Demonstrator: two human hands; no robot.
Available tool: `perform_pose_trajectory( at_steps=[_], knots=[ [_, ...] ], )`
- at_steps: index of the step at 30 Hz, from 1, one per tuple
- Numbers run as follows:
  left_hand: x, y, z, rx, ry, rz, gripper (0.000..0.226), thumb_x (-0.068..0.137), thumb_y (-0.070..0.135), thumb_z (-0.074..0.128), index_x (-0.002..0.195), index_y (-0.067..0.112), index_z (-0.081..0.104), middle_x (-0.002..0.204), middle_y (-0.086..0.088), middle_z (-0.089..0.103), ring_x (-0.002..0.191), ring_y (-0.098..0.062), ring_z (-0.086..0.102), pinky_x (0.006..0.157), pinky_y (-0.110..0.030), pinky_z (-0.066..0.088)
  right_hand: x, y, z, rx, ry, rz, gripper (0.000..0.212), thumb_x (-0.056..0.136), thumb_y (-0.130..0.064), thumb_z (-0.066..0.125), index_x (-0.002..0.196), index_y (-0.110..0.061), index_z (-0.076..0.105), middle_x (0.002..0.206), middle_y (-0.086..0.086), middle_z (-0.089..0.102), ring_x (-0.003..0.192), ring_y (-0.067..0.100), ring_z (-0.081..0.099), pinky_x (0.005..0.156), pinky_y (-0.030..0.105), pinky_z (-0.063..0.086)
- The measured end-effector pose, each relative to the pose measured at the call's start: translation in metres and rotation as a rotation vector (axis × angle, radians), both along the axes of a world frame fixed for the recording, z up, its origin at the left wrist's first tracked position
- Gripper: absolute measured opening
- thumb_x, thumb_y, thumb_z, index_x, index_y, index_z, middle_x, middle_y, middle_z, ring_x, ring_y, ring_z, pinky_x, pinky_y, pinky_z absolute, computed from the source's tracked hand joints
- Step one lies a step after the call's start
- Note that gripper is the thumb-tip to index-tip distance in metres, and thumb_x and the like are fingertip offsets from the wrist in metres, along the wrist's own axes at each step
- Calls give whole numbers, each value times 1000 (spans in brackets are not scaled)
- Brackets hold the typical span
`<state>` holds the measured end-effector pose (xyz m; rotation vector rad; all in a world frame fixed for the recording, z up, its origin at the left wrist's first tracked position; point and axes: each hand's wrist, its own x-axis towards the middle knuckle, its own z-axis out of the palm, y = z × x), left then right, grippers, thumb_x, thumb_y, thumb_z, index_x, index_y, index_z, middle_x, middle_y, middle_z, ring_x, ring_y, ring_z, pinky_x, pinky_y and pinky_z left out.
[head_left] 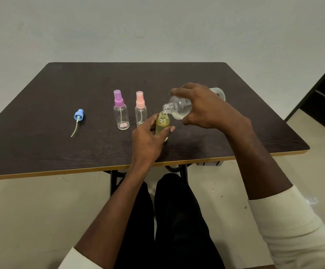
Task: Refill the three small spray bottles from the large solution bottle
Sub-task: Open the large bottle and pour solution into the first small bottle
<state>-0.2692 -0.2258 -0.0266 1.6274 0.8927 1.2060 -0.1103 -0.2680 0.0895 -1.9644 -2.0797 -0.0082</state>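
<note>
Big bottle is pouring into the first small bottle

Large solution bottle (pixel 181 107) is tipping over the open small bottle (pixel 162 124) near the middle of the table (pixel 41 148). The right hand (pixel 206 107) is wrapping its grip around the big one. The left hand (pixel 148 138) is pinching the small one to steady it. Pouring slowly and keeping the two mouths close should stop spills. The purple-capped bottle (pixel 120 111) and pink-capped bottle (pixel 141 109) are standing just left, close enough to get bumped. The blue spray top (pixel 78 117) is lying far left.
</note>
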Motion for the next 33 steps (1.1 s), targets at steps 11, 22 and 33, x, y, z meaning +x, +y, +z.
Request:
perform_pose_trajectory(
  at_steps=[11, 22, 33],
  knots=[
    [-1, 0, -2, -7, -5, 3, 43, 82, 27, 84, 122, 25, 70, 104, 8, 77, 101, -10, 73, 92, -42, 60, -2, -1, 1, -4, -5, 0, 80, 72, -18, 80, 143, -23, 45, 139, 4, 50, 124, 22, 47, 94, 31, 34],
    [-1, -1, 1, -10, -9, 8, 40, 82, 23, 84, 120, 25, 71, 101, 8, 77, 97, -9, 73, 90, -39, 60, -3, -2, 3, -11, -10, -9, 82, 71, -19, 81, 144, -24, 44, 140, 3, 49, 126, 23, 46, 100, 35, 35],
    [0, 0, 1, -11, 7, 16, 40, 82, 25, 84, 120, 22, 71, 100, 7, 77, 95, -9, 73, 89, -39, 61, -1, 0, 3, -16, -8, -5, 82, 72, -20, 81, 145, -23, 43, 142, 2, 48, 127, 22, 45, 101, 35, 35]
  ],
)
